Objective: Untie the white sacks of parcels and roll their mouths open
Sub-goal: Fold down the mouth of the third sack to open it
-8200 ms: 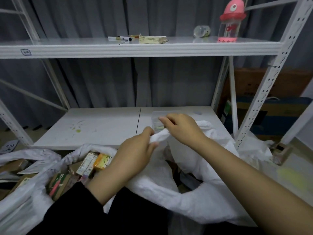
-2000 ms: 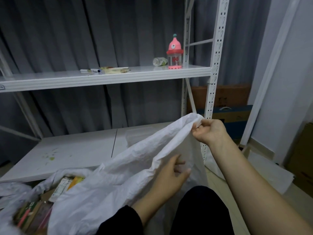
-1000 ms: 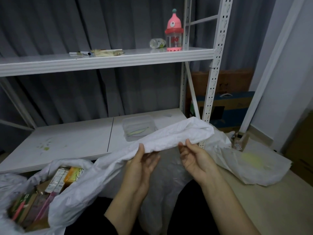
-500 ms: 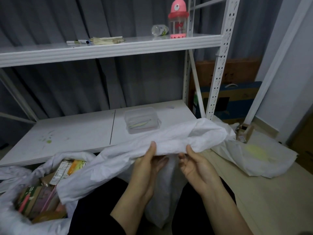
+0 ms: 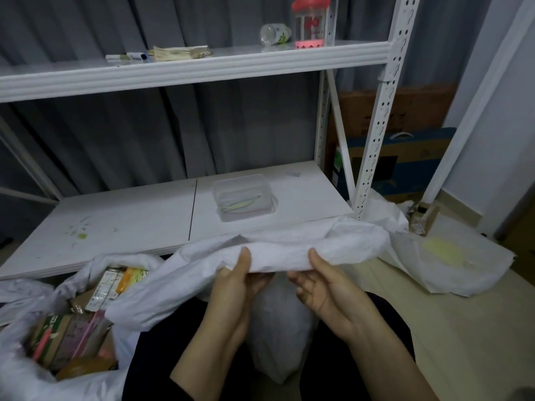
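Sack mouth [image 5: 333, 246] lowered since 2 s ago, and I find left hand [image 5: 234, 287] and right hand [image 5: 325, 287] pinching its fold (untied, rolling unfinished).

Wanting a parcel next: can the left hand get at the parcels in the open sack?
Probably, once freed: the left hand grips the sack rim; the parcels lie uncovered beside it.

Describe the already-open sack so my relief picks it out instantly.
Find the white metal shelving rack; look in front of its lower board, far left. That white plastic sack gapes open on colourful boxed parcels, unlike the crumpled white sack beside it.
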